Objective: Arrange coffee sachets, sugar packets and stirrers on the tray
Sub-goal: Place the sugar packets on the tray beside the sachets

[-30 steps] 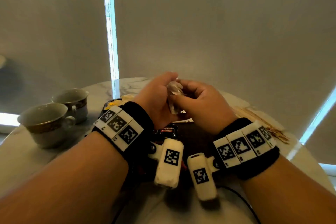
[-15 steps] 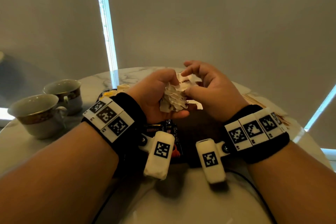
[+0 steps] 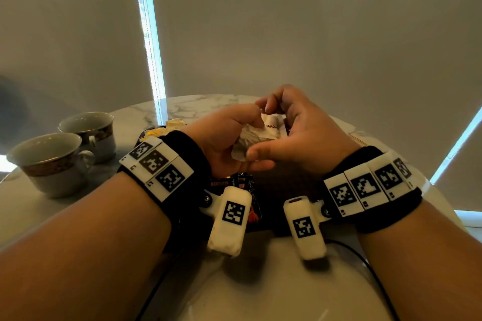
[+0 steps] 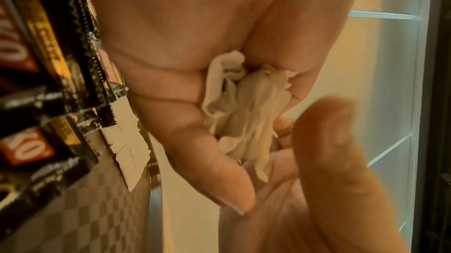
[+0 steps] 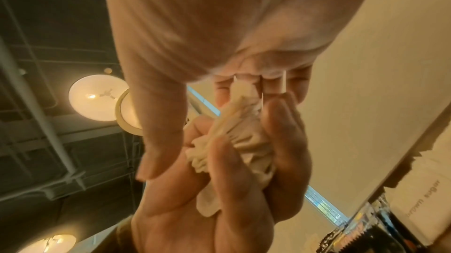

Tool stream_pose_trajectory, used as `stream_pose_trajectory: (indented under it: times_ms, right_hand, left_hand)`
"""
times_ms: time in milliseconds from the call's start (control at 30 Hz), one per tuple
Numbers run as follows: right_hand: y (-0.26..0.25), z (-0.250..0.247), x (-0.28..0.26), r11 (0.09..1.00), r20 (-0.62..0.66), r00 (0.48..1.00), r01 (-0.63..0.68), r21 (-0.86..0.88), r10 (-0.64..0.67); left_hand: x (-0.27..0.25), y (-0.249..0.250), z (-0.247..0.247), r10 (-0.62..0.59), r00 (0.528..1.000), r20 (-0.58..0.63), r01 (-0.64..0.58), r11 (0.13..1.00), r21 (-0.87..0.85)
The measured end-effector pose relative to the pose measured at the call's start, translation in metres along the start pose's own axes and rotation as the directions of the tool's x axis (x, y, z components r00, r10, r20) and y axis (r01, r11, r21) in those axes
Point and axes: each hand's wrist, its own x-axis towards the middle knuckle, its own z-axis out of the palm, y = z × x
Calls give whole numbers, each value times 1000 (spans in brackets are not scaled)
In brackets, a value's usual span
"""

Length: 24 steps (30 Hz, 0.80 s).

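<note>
Fingers (image 3: 234,125) of the left hand (image 3: 224,143) curl round a crumpled bunch of sugar packets (image 3: 257,135); the right hand (image 3: 300,138) pinches its top edge. Below them lies the tray (image 3: 284,185) with coffee sachets (image 4: 36,83). Pulling one packet free could tear the paper or drop the others onto the table (image 3: 260,281).

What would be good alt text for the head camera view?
Two hands, left hand and right hand, together hold a bunch of crumpled white sugar packets above a dark tray on a marble table. Two teacups stand at the left.
</note>
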Motion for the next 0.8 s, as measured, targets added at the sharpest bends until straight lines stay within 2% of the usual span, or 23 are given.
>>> stream_pose_trajectory:
  times_ms: [67, 133, 367, 500, 567, 700, 800]
  right_hand:
    - [-1, 2, 0, 999, 58, 998, -39, 1, 38]
    - [1, 4, 2, 1000, 56, 998, -23, 7, 22]
    - [5, 5, 3, 968, 55, 998, -35, 248, 21]
    - [3, 2, 0, 961, 156, 985, -113, 254, 74]
    - [4, 0, 1, 973, 132, 989, -98, 208, 71]
    - [6, -1, 4, 946, 94, 990, -128, 296, 104]
    - [6, 3, 4, 963, 97, 992, -101, 248, 79]
  left_hand:
    - [-1, -1, 4, 29, 999, 34, -28, 999, -23]
    - [-2, 0, 7, 20, 999, 43, -18, 999, -43]
    - [-5, 4, 5, 30, 999, 16, -28, 994, -109]
    - [-5, 5, 2, -9, 1000, -14, 8, 993, -118]
    - [-4, 5, 0, -29, 999, -12, 28, 995, -91]
    - [-6, 7, 2, -50, 999, 1, 50, 998, -37]
    - [-4, 6, 3, -47, 999, -24, 46, 998, -36]
